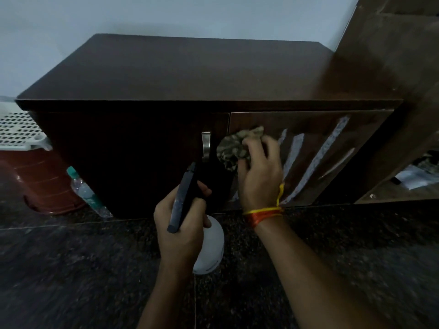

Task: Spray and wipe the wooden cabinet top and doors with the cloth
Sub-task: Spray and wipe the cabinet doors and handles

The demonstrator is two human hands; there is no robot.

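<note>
A dark wooden cabinet stands against the wall, its flat top point(190, 67) bare. My right hand point(260, 172) presses a crumpled patterned cloth point(235, 146) against the upper left of the right door point(332, 138), beside the metal handle point(205, 144) of the left door point(133, 157). The right door shows pale reflected streaks. My left hand point(183, 224) grips a white spray bottle point(210, 248) with a black trigger head, held in front of the doors' lower middle, nozzle toward the cabinet.
A red-brown plastic tub point(45, 184) and a white perforated basket point(21, 131) sit left of the cabinet, with a clear water bottle point(85, 193) leaning by its corner. A taller wooden unit point(392, 67) adjoins on the right. The floor is dark speckled stone.
</note>
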